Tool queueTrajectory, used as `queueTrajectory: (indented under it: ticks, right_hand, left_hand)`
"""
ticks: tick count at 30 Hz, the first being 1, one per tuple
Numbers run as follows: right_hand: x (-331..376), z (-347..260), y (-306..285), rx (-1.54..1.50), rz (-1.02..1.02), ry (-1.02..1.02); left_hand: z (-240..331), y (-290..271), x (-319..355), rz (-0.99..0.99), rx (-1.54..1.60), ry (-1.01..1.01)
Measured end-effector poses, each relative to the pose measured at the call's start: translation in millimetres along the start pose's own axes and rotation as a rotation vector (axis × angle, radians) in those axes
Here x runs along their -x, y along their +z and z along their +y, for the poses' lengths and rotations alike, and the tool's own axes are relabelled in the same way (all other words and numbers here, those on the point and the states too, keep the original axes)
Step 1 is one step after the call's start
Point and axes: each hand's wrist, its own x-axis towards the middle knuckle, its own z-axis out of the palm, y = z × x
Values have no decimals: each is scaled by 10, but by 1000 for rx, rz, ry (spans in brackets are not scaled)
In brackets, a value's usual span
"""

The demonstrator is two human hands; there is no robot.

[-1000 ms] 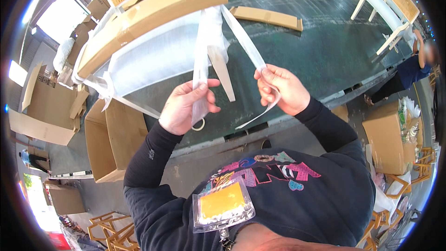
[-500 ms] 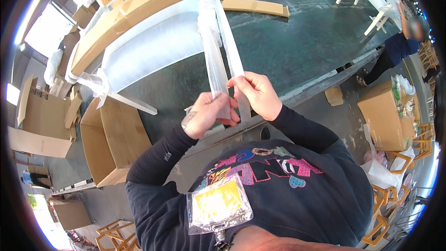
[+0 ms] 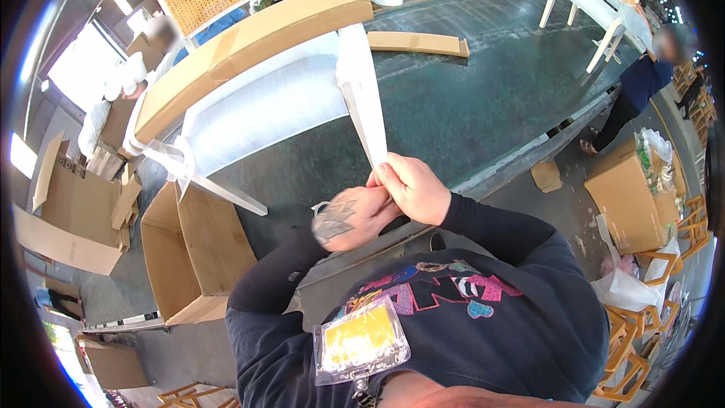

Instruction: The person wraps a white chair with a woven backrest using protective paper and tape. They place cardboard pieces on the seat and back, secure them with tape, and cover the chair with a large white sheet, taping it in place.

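My right hand (image 3: 414,187) is closed, thumb on top, on the lower end of a white foam wrap (image 3: 366,106). This thin sheet lies along a leg of the seat and narrows toward my fingers. Right beside it, my left hand (image 3: 351,217) is closed at the same end, its fingertips partly hidden behind the right hand. The leg belongs to a white bench-like seat with a pale, covered cushion (image 3: 264,94). A long cardboard strip (image 3: 249,60) runs along its far side. Another white leg (image 3: 226,193), at the left, has clear wrapping bunched at its top.
The seat rests on a dark green work table (image 3: 468,98). A flat cardboard piece (image 3: 419,43) lies behind it. An open cardboard box (image 3: 200,249) stands at the left, and a filled carton (image 3: 627,193) at the right. A co-worker (image 3: 642,87) stands near a cane-backed chair (image 3: 604,0).
The two loose foam edges, earlier held apart, are now folded together around the leg. My left hand has moved right and slightly down against my right hand. The view has shifted.
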Motion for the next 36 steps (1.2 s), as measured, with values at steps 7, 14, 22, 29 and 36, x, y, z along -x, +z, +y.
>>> queueTrajectory:
  ticks: [7,14,22,29,36]
  right_hand:
    - [-293,-767,-519,-403,-359,245]
    - [-943,-1117,-975,-390,-647,23]
    - [-2346,-261,-1663,78,-255,-508]
    - [-2610,-327,-1355,-15,-463,-442]
    - [-2661,-405,-1354,-131,-439,-448]
  left_hand:
    - [-16,-976,-162,531,-308,-56]
    - [31,-1409,-766,495,-283,428]
    - [253,-1896,-1032,652,-289,72]
    - [299,-2015,-1359,728,-235,58]
    - [-324,-2595,-1294,678,-52,115]
